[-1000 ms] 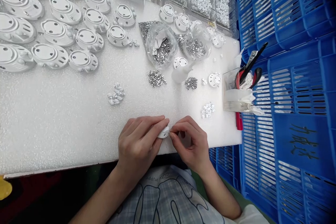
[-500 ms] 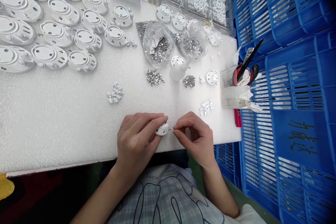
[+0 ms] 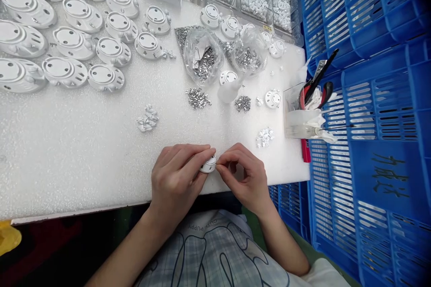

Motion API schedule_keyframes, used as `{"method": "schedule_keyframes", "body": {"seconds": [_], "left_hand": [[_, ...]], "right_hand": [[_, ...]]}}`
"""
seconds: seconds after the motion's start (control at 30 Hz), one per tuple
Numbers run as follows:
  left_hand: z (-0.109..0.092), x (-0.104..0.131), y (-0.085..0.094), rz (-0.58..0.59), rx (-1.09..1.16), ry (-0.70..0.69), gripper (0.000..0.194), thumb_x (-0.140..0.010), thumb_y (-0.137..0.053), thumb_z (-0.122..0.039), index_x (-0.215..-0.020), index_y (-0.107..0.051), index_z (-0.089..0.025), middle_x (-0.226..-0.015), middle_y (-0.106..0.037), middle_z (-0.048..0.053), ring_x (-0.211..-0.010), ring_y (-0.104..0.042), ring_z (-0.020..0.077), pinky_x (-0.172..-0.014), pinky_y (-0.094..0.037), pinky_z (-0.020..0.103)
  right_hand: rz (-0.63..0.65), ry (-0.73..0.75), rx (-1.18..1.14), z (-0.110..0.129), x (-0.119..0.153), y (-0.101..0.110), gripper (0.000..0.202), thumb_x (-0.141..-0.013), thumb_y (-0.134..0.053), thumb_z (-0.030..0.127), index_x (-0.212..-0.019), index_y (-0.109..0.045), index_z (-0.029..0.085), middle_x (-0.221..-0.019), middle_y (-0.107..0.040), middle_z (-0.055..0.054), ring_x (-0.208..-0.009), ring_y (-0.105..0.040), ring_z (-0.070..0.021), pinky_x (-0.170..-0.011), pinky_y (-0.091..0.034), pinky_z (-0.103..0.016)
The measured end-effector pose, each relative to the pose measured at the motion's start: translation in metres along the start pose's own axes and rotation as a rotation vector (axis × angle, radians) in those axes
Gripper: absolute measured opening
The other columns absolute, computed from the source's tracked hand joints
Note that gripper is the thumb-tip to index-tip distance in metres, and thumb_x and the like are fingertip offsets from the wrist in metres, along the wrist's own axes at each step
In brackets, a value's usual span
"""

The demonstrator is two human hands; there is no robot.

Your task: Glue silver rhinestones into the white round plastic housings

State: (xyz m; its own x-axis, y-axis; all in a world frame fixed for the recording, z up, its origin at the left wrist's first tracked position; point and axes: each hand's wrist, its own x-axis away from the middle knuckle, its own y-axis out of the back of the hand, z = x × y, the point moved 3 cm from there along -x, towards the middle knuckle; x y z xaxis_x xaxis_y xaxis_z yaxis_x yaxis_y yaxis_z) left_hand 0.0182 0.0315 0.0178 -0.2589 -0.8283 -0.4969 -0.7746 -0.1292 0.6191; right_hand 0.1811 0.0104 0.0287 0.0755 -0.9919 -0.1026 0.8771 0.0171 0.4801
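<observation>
My left hand (image 3: 177, 172) is closed round a small white round plastic part (image 3: 208, 165) with dark holes and slots, held just above the table's near edge. Thumb and forefinger of my right hand (image 3: 243, 175) are pinched together at that part's right rim. Whatever sits between those fingertips is too small to name. Ahead of my hands lie a pile of small silvery metal pieces (image 3: 198, 98), a second silvery pile (image 3: 243, 103), a heap of little white pieces (image 3: 264, 137) and another white heap (image 3: 148, 118).
Rows of larger white parts (image 3: 69, 71) fill the left back. Plastic bags of metal pieces (image 3: 204, 60) and a translucent bottle (image 3: 228, 92) stand mid-table. At right are a clear holder (image 3: 292, 123) with red-black pliers (image 3: 314, 85) and blue crates (image 3: 377, 143). A compartment tray (image 3: 254, 9) lies behind.
My right hand has moved a little left, bringing its pinched fingertips up to the white part's rim; a thin tiny thing showed at them before. My left hand stays put.
</observation>
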Motion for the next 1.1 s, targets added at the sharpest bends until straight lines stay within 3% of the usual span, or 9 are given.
{"method": "schedule_keyframes", "body": {"seconds": [0.2,0.43,0.63,0.8,1.1], "left_hand": [[0.0,0.001,0.001,0.018,0.044,0.023,0.019,-0.096,-0.068,-0.005,-0.107,-0.073,-0.02,-0.102,-0.083,0.004,-0.09,-0.077,0.0203,-0.083,-0.054,0.034],[0.0,0.002,-0.001,0.042,0.137,0.035,0.021,-0.097,-0.068,-0.004,-0.113,-0.073,-0.016,-0.113,-0.08,0.008,-0.1,-0.075,0.0193,-0.091,-0.057,0.031],[-0.002,0.002,0.005,0.017,0.286,0.082,0.028,-0.092,-0.067,0.005,-0.11,-0.074,-0.015,-0.109,-0.074,0.005,-0.098,-0.073,0.0138,-0.09,-0.059,0.021],[-0.002,-0.001,0.006,-0.002,0.335,0.121,0.031,-0.089,-0.07,0.007,-0.108,-0.073,-0.017,-0.103,-0.072,0.003,-0.091,-0.072,0.0143,-0.083,-0.06,0.022],[-0.002,0.0,0.006,0.022,0.332,0.133,0.03,-0.091,-0.068,0.006,-0.109,-0.073,-0.018,-0.103,-0.073,0.004,-0.092,-0.072,0.0134,-0.084,-0.06,0.021]], "right_hand": [[-0.001,-0.044,-0.163,-0.007,0.0,0.003,0.008,-0.093,-0.073,0.017,-0.091,-0.071,0.024,-0.083,-0.066,0.002,-0.07,-0.058,-0.0109,-0.06,-0.048,-0.024],[-0.263,-0.139,-0.292,-0.016,0.006,0.006,0.01,-0.096,-0.068,0.021,-0.088,-0.072,0.025,-0.08,-0.064,0.003,-0.065,-0.057,-0.0101,-0.058,-0.045,-0.024],[-0.217,-0.088,-0.174,-0.013,0.006,0.003,0.009,-0.098,-0.067,0.022,-0.09,-0.071,0.025,-0.081,-0.066,0.002,-0.067,-0.059,-0.0112,-0.06,-0.046,-0.026],[-0.174,-0.017,-0.068,-0.009,0.005,0.001,0.009,-0.097,-0.068,0.019,-0.09,-0.07,0.024,-0.077,-0.064,0.003,-0.066,-0.057,-0.0117,-0.059,-0.047,-0.026],[-0.184,-0.008,-0.045,-0.008,0.005,0.001,0.009,-0.097,-0.067,0.019,-0.091,-0.07,0.025,-0.078,-0.065,0.002,-0.067,-0.058,-0.0127,-0.059,-0.048,-0.027]]}}
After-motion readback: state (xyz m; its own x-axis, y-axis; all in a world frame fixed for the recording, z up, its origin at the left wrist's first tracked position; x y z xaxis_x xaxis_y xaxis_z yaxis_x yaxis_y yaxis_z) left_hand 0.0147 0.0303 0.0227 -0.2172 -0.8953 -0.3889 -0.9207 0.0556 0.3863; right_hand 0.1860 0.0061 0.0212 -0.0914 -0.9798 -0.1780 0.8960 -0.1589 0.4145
